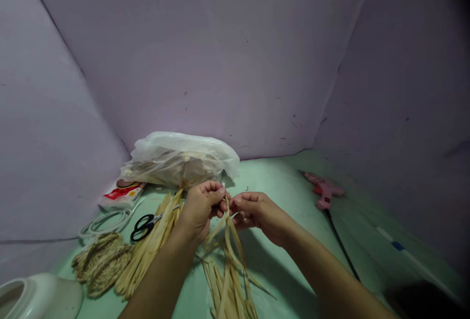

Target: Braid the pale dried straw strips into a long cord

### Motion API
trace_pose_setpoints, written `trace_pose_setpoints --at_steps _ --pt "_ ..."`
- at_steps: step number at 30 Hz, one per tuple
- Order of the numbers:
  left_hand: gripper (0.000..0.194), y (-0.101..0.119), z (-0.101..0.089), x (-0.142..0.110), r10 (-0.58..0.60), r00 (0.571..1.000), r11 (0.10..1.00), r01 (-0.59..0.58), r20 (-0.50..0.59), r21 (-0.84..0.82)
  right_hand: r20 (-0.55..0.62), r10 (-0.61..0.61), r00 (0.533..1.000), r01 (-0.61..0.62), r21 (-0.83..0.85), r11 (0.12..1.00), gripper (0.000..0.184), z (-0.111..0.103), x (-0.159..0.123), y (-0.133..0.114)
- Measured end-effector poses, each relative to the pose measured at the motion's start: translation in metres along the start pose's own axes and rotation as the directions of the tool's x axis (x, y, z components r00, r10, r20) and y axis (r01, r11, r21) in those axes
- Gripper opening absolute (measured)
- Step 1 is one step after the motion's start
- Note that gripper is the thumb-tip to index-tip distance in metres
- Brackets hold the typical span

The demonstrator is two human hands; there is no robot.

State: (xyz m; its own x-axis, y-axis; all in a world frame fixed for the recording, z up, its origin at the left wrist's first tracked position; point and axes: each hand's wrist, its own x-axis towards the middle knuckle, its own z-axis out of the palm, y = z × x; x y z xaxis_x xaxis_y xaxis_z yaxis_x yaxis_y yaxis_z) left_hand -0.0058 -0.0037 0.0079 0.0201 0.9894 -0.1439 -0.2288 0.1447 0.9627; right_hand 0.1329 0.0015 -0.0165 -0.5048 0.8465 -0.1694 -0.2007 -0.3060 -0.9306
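My left hand (201, 207) and my right hand (255, 212) meet above the green floor, fingers curled and pinching thin tan dried-leaf strips (229, 255). The strips hang down from my fingertips toward a loose heap near the bottom edge. A further bundle of the same straw-coloured strips (152, 248) lies to the left of my left forearm.
A clear plastic bag of dried leaf material (179, 158) sits behind my hands. Black-handled scissors (144, 226), a white coiled cord (106, 221), braided rope pieces (101, 262), a red-and-white packet (123, 193) and a white container (38, 297) lie left. A pink glue gun (323, 191) lies right.
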Motion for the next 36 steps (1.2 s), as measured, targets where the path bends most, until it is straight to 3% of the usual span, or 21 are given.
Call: trace_pose_setpoints --at_steps 2,9,14,20,25,30,36 --pt "0.026 0.0012 0.0003 0.0000 0.023 0.999 1.000 -0.023 -0.026 0.011 0.050 -0.015 0.999 0.016 -0.002 1.000 0.027 -0.0004 -0.0003 0.0018" --pt "0.018 0.0014 0.0015 -0.0016 0.122 0.989 0.983 -0.108 -0.085 0.149 0.012 -0.050 0.999 0.051 -0.046 0.998 0.022 0.0019 0.0001 0.0015" --pt "0.019 -0.0006 -0.0006 -0.0009 0.110 0.991 0.987 -0.100 -0.074 0.128 0.075 -0.093 0.993 0.097 -0.040 0.995 0.022 0.0021 -0.0001 0.0018" --pt "0.018 -0.0027 -0.0025 0.0006 0.044 0.998 0.998 -0.043 -0.051 0.038 0.027 -0.127 0.991 0.129 -0.102 0.986 0.014 0.0056 -0.0022 -0.0006" --pt "0.022 -0.0016 -0.0008 0.0006 0.075 0.995 0.984 -0.062 -0.072 0.165 0.010 -0.101 0.995 0.102 -0.088 0.991 0.015 0.0073 0.0009 0.0009" --pt "0.029 0.0028 0.0024 -0.0056 -0.103 0.994 0.926 0.083 0.034 0.369 -0.170 -0.117 0.978 0.103 -0.088 0.991 0.015 0.0035 0.0041 0.0008" --pt "0.023 -0.0001 0.0035 -0.0060 -0.170 0.981 0.930 0.130 0.089 0.345 -0.129 -0.127 0.983 0.114 -0.106 0.988 0.013 0.0029 0.0023 -0.0030"
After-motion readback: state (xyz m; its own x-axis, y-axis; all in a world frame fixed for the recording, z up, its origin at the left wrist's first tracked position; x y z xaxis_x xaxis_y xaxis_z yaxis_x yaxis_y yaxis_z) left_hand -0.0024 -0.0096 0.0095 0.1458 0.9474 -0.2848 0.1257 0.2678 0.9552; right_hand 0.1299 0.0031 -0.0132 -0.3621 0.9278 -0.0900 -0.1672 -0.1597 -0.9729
